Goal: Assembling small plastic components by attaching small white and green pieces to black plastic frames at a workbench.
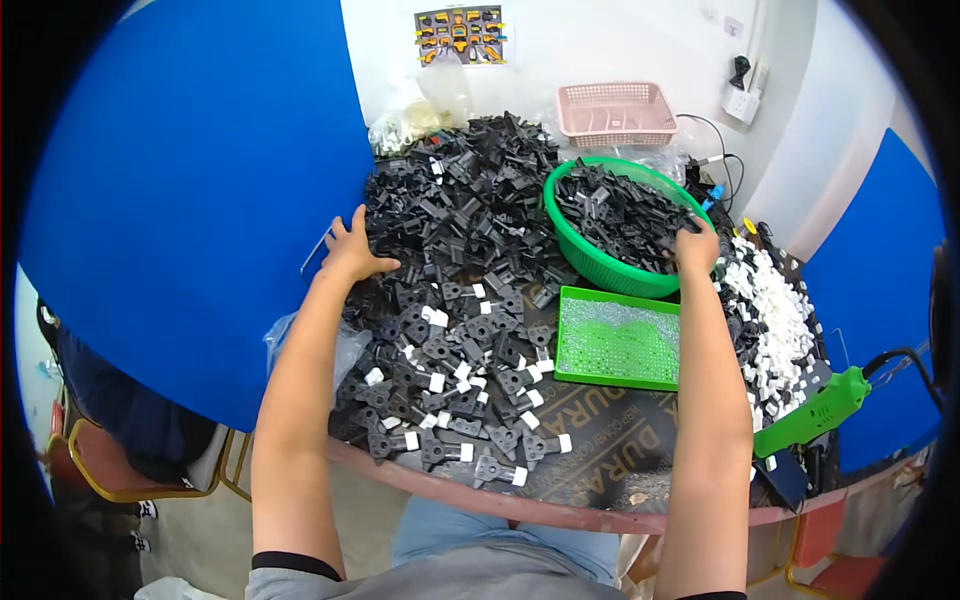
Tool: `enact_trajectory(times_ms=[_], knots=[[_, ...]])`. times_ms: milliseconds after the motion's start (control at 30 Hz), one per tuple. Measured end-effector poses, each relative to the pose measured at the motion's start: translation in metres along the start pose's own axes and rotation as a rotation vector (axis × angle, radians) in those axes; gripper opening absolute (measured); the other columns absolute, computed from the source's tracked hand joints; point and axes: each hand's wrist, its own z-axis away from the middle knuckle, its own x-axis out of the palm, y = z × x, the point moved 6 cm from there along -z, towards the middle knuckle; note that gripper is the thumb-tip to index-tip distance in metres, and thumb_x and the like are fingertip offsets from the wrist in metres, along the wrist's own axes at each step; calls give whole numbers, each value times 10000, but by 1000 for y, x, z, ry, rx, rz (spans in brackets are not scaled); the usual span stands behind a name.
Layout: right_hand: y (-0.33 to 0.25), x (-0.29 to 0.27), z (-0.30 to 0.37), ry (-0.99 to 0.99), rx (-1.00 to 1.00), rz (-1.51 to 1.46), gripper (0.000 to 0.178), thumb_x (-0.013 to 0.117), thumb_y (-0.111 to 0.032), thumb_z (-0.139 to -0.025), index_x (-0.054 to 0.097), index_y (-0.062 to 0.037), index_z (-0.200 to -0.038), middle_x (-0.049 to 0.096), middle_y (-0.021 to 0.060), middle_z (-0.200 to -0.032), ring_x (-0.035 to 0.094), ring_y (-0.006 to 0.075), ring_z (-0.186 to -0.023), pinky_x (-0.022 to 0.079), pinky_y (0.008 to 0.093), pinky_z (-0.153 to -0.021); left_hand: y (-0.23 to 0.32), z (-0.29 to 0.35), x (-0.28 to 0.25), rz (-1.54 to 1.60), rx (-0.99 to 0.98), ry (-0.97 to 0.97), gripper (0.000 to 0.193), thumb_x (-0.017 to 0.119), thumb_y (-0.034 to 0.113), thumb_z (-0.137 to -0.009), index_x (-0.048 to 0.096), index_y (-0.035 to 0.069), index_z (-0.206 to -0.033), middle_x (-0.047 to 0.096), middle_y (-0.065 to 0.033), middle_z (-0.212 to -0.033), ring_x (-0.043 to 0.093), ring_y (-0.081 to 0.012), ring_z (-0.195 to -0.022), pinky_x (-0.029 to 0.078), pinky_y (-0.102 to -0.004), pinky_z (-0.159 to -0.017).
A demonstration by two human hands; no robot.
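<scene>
My left hand (355, 250) is spread open at the left edge of a big heap of black plastic parts (470, 190), its thumb stretched toward them. On the right, my right hand (697, 248) reaches to the right side of a round green basket (590, 255) full of black plastic pieces (625, 215). Its fingers are curled in among dark pieces at the rim; what they grip is not clear. Between my forearms lie several black parts fitted with white pieces (500, 470). A shallow green tray (615, 375) with small shiny bits sits below the basket.
White plastic pieces (780, 320) are piled at the right, behind a green electric screwdriver (815, 412). A pink basket (617, 112) stands against the wall. A blue partition (210, 200) borders the table's left side. Chairs (140, 460) stand below the table's left.
</scene>
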Motion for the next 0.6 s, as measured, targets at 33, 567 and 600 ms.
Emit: enact_trajectory(times_ms=[33,567,600], knots=[[-1,-12,3,57,41,-170,387,545,-16,-746,592,-29,-1130,638,180,-949,660,265,-649,559,346,-470,-1,-10,11,-30,-30,-25,1185,841,439,-536,103,247,-1442,81,-261,-1456,199,-475,-1304,337,-500,-1012],[61,-154,237,-350,-284,286,387,537,74,-692,612,-46,-1052,627,134,-975,609,256,-914,454,304,-822,-34,-53,26,224,143,341,398,811,214,-577,623,114,-912,575,-128,-958,538,-305,-967,452,-370,-845],[63,-162,237,-267,-310,298,400,542,71,-686,604,-48,-1063,618,136,-980,606,257,-901,453,310,-821,-48,-65,25,366,148,384,374,801,212,-589,634,107,-907,607,-130,-916,563,-297,-925,459,-365,-823]])
